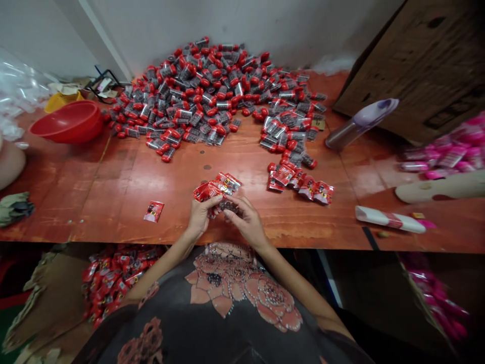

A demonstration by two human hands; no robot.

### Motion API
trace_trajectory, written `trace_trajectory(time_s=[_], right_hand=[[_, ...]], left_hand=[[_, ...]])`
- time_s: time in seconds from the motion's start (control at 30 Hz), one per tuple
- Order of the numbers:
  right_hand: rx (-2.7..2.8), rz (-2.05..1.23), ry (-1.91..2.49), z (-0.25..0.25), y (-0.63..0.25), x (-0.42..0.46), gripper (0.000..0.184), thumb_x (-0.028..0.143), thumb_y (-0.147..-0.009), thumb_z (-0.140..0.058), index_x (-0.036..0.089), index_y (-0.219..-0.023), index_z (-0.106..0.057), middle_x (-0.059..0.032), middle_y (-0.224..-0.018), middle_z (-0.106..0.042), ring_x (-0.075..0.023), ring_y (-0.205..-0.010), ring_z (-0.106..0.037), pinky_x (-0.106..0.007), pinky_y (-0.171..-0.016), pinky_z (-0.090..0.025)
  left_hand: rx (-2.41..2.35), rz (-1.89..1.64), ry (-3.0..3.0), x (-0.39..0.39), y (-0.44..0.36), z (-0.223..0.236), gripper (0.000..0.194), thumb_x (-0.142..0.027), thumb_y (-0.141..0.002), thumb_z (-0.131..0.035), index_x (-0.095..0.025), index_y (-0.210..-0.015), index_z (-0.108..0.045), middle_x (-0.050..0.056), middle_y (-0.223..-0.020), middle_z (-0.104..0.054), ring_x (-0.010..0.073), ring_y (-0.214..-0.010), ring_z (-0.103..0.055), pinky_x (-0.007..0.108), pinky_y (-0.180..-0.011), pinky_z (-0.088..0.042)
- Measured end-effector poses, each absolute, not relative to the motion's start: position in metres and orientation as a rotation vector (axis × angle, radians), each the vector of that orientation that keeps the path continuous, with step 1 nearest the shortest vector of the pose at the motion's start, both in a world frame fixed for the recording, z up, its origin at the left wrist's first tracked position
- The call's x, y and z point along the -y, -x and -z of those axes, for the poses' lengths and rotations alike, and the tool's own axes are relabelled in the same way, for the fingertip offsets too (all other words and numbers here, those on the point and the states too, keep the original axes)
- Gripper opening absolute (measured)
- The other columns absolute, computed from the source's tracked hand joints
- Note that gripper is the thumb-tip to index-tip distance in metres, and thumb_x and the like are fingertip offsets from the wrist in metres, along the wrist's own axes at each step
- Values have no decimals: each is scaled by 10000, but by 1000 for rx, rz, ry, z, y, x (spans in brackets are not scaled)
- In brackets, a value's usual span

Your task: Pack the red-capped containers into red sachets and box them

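At the near edge of the table, both my hands are closed close together. My left hand (199, 216) grips shiny red printed packets (208, 189), which stick up above its thumb. Fingers and thumb of my right hand (247, 221) close round a small clear tube (229, 205) with dark contents, held against the packets; its ends are partly hidden by the fingers. A single flat red packet (153, 211) lies to the left of my hands. To the right, several filled red packets (307, 187) lie in a row beside loose tubes.
A large heap of red-capped clear tubes (204, 91) covers the back of the table. At left stands a red bowl (68, 121); at right are a clear scoop (359, 124), a cardboard box (420, 65) and pink items (454, 149). Below sits a carton of red packets (117, 275).
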State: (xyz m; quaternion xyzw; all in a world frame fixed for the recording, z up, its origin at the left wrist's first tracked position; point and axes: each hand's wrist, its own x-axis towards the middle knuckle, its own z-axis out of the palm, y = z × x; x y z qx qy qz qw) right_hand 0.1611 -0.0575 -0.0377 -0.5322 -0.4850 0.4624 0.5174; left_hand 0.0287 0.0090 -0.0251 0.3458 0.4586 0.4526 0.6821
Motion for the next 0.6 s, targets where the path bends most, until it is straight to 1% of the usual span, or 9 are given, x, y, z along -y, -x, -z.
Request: trace_trajectory(time_s=[0.1, 0.27, 0.37, 0.4, 0.47, 0.53, 0.6], right_hand=[[1089, -1054, 1297, 41, -156, 59, 336, 333, -853, -649, 304, -1187, -629, -31, -1014, -593, -175, -872, -621, -335, -730, -568], [725, -1153, 1220, 46, -149, 59, 255, 353, -780, -727, 245, -967, -590, 28, -797, -670, -135, -675, -650, -294, -662, -565], [589, -1184, 1179, 43, -152, 57, 270, 354, -742, -758, 240, -882, -558, 38, -806, -673, -132, -647, -663, -285, -621, -579], [571, -1179, 1171, 42, -153, 56, 279, 350, -737, -761, 246, -905, -564, 41, -821, -664, -130, -650, -665, -285, -616, -585], [576, -1163, 1171, 42, -154, 55, 337, 345, -740, -757, 273, -1022, -588, 41, -856, -645, -130, -669, -661, -296, -631, -596], [624, -1146, 1198, 43, -155, 54, 411, 353, -761, -738, 301, -1144, -600, 18, -912, -645, -138, -721, -654, -319, -683, -604], [704, -1134, 1230, 46, -157, 53, 429, 366, -783, -719, 310, -1197, -620, -12, -984, -648, -150, -797, -643, -336, -753, -596]], left_hand=[[-1018, -970, -800, -7, -31, 27, 252, -309, -629, -807, -155, -669, -611, -55, -500, -539, 58, -372, -430, 201, -371, -336], [-1009, -945, -799, -5, -34, 26, 271, -285, -609, -826, -146, -720, -621, -36, -608, -606, 65, -436, -491, 188, -378, -372], [-987, -985, -764, -6, -36, 25, 273, -279, -615, -826, -145, -747, -628, -34, -618, -608, 61, -437, -485, 182, -366, -356], [-977, -997, -755, -5, -37, 24, 271, -274, -617, -825, -145, -757, -633, -33, -620, -610, 59, -435, -481, 181, -366, -352], [-975, -1000, -746, -4, -40, 24, 271, -254, -602, -830, -143, -763, -642, -29, -630, -624, 57, -432, -478, 182, -372, -357], [-994, -989, -735, -2, -43, 24, 274, -230, -572, -840, -137, -744, -648, -21, -639, -640, 63, -444, -495, 186, -384, -372], [-1006, -973, -727, 0, -44, 24, 273, -216, -558, -843, -134, -736, -654, -15, -648, -652, 74, -463, -519, 190, -395, -386]])
